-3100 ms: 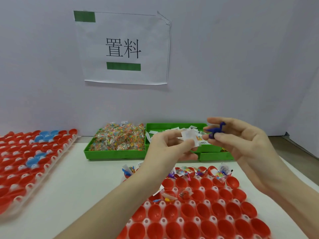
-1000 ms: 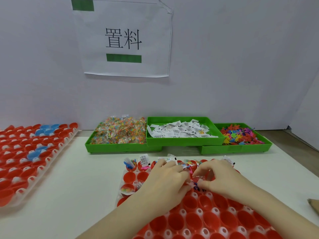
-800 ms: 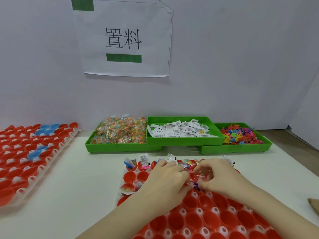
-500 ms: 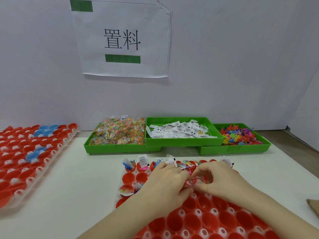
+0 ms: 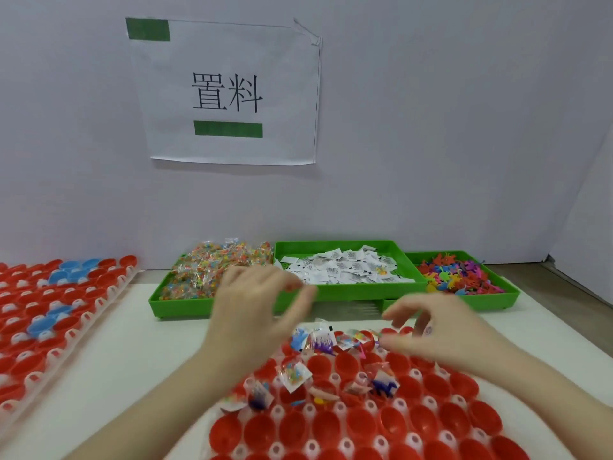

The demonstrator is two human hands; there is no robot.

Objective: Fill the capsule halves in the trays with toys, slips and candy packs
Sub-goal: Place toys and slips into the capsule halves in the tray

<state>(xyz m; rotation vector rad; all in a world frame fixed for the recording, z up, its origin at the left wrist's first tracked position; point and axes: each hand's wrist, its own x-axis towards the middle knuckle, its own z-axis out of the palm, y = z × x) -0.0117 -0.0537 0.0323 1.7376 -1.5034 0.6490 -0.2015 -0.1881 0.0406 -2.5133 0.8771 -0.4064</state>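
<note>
Left hand [image 5: 255,313] hovers above the far-left corner of the near capsule tray [image 5: 411,441], fingers loosely spread and blurred, holding nothing. Right hand [image 5: 441,336] hovers over the tray's far right rows, fingers relaxed and parted, also empty. Neither hand touches the tray.

Below and between the hands: red capsule halves [image 5: 418,418] seated in the white tray. Far rows and part of the next hold contents. A candy pack [image 5: 294,376] sits in one half; a dark blue toy [image 5: 384,386] lies in a half to its right. Near rows hold bare red halves.

Behind the tray, three green bins in a row against the wall: candy packs [image 5: 212,270] left, paper slips [image 5: 345,270] middle, coloured toys [image 5: 457,273] right.

Far left on the table [image 5: 126,353]: a second tray [image 5: 49,313] of red and blue capsule halves. On the wall: a paper sign [image 5: 229,91] with two characters and green bars.
</note>
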